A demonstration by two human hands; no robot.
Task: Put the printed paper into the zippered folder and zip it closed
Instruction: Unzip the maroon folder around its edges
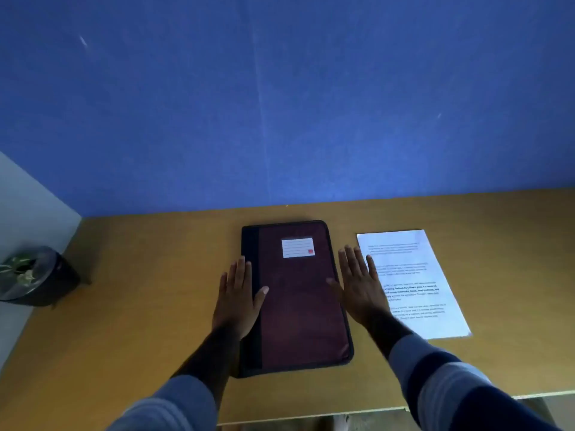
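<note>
A dark maroon zippered folder (298, 303) with a white label lies flat and closed in the middle of the wooden desk (140, 321). My left hand (238, 298) lies flat over its left edge, fingers straight, thumb on the cover. My right hand (357, 281) is flat at the folder's right edge, fingers straight, thumb touching the cover. The printed paper (417, 281), a white sheet with text, lies on the desk just right of my right hand, which overlaps its left margin.
A blue partition wall (280, 104) stands behind the desk. A dark round bin (34, 278) with crumpled rubbish sits to the far left beyond the desk's side. The desk's front edge runs near the bottom of the view.
</note>
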